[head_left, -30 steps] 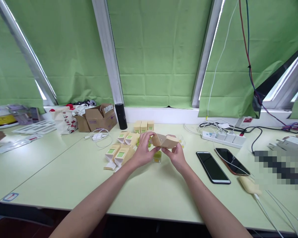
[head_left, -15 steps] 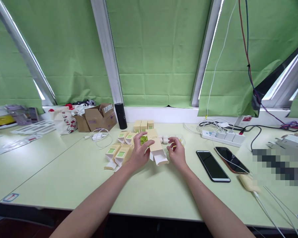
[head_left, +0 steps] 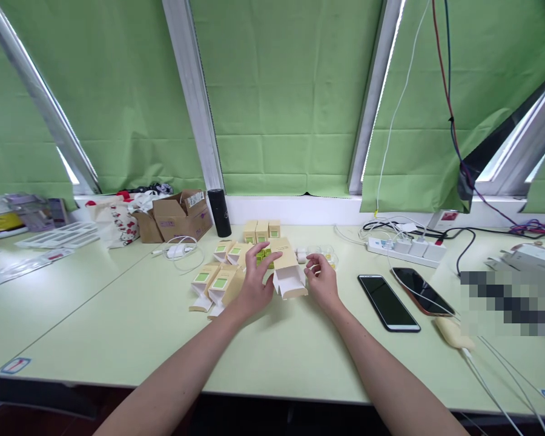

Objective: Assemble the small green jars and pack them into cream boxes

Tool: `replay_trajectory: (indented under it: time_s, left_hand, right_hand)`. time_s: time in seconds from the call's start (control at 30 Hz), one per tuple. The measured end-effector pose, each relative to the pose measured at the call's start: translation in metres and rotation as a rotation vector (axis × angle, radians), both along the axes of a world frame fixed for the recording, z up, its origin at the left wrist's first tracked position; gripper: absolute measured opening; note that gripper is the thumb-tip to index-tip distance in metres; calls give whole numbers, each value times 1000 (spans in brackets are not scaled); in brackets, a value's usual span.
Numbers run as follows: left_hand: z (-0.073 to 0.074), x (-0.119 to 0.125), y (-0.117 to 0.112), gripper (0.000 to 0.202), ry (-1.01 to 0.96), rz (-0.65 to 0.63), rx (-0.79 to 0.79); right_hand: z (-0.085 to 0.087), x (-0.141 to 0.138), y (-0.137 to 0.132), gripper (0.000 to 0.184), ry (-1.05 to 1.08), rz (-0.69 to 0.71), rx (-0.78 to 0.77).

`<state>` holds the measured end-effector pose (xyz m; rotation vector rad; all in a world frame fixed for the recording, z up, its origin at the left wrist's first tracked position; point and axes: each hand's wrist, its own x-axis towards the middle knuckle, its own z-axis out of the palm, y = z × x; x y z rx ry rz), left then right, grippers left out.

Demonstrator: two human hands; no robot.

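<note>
A small cream cardboard box [head_left: 283, 257] is tilted toward me between my hands, its white-lined end flaps unfolded. My left hand [head_left: 257, 281] grips it from the left, thumb and fingers closed about its side. My right hand [head_left: 322, 280] has curled fingers at the box's right edge, by the side flap; its exact contact is partly hidden. To the left lie several similar boxes [head_left: 226, 283] with green labels and opened flaps. Small green items [head_left: 264, 253] sit just behind my left fingers, and small white pieces [head_left: 301, 255] lie behind the box.
Clear round plastic containers [head_left: 329, 253] lie behind my right hand. More cream boxes [head_left: 262, 230] stand at the back, near a black bottle [head_left: 220, 213] and a brown carton [head_left: 181, 217]. On the right are two phones [head_left: 389, 304] and a power strip [head_left: 406, 251] with cables.
The held box has tipped a little, so its opening and white inside face me more. Both hands keep nearly the same place; the view has shifted slightly.
</note>
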<state>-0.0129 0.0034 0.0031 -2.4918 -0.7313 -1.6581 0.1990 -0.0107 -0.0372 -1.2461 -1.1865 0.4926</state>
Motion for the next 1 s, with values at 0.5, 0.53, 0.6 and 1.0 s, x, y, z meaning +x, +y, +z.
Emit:
replay_trajectory:
  time_s: [0.5,0.53,0.6,1.0]
  left_hand:
    - [3,5,4,50,-548,-478,-729]
    - [4,5,4,53,-570,-493,-744]
    - [4,6,5,62,-616,-515,-783]
    - [9,12,-1,68,-595,-443,-924]
  right_hand:
    - [0,0,1,30,-60,-12,49]
    - [0,0,0,30,-61,-11,54]
    - [1,0,-1,30,-62,-9,64]
    - [14,-12,-14,44,-210,108,319]
